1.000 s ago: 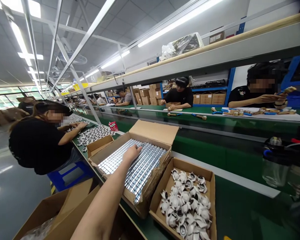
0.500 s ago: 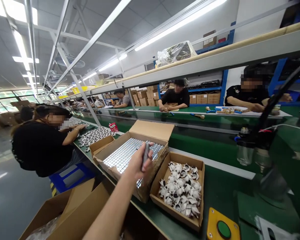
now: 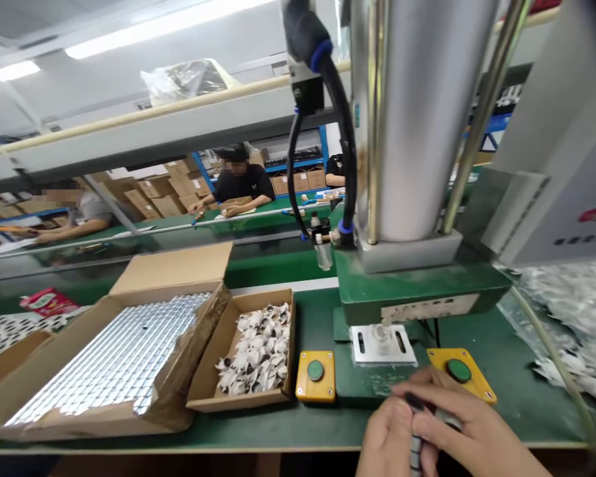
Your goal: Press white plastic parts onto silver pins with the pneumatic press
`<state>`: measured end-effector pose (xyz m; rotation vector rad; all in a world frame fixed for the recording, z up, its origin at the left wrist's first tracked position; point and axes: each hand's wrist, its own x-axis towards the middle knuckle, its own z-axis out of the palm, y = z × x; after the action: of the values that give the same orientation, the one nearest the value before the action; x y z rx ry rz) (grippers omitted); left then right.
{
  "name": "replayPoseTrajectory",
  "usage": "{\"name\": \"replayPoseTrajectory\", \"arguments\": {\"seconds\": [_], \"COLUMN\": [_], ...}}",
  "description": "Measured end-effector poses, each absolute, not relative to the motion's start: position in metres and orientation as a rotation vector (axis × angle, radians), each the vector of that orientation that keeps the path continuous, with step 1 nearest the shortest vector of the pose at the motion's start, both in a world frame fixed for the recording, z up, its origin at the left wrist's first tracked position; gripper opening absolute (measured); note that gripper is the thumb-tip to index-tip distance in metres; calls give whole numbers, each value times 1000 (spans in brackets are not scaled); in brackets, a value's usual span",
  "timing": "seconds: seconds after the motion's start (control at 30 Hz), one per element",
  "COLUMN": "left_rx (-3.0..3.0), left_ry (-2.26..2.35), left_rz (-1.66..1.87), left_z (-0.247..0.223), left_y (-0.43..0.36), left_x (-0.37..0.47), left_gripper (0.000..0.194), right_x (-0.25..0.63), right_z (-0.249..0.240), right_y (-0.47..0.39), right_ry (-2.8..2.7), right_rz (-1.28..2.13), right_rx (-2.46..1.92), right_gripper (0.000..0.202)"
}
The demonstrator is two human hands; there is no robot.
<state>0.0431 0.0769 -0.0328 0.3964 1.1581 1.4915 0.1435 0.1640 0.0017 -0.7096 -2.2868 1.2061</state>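
My left hand [image 3: 388, 437] is closed round a short stack of small grey metal pieces [image 3: 416, 453] at the table's front edge. Against it, my right hand [image 3: 451, 414] has its fingers bent round a small dark piece [image 3: 414, 401] at the top of the stack. A pale piece shows partly between the right fingers. Just beyond both hands stands a green press [image 3: 422, 285], with a slotted metal plate [image 3: 383, 345] on its base. Fingers hide much of what is held.
Yellow button boxes [image 3: 316, 377] [image 3: 463, 374] flank the press base. Left are a carton of white finned parts [image 3: 255, 351] and a larger carton of shiny metal pieces [image 3: 114, 351]. Bagged white parts [image 3: 576, 318] lie right. People [image 3: 243, 182] sit across the line.
The view has swung right to the press. The left hand, earlier over the metal-piece carton with grey pieces, is now at the table's front edge, and the right hand has come into view beside it.
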Motion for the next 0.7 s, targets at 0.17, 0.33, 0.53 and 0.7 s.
{"name": "replayPoseTrajectory", "arguments": {"seconds": [0.17,0.33,0.53,0.7], "left_rx": [371,326,344,731], "left_ry": [1053,1062,1223,1850], "left_rz": [1482,1602,1620,1493], "left_z": [-16,-5,-13,-12], "left_y": [75,69,59,51], "left_x": [25,4,-11,-48], "left_gripper": [47,35,34,34], "right_x": [123,95,90,128], "right_z": [22,43,47,18], "right_y": [186,213,213,201], "right_ry": [-2287,-2363,-2344,-2314], "right_rz": [853,532,472,508], "right_rx": [-879,-918,-880,-1009], "right_gripper": [17,24,33,29]}}
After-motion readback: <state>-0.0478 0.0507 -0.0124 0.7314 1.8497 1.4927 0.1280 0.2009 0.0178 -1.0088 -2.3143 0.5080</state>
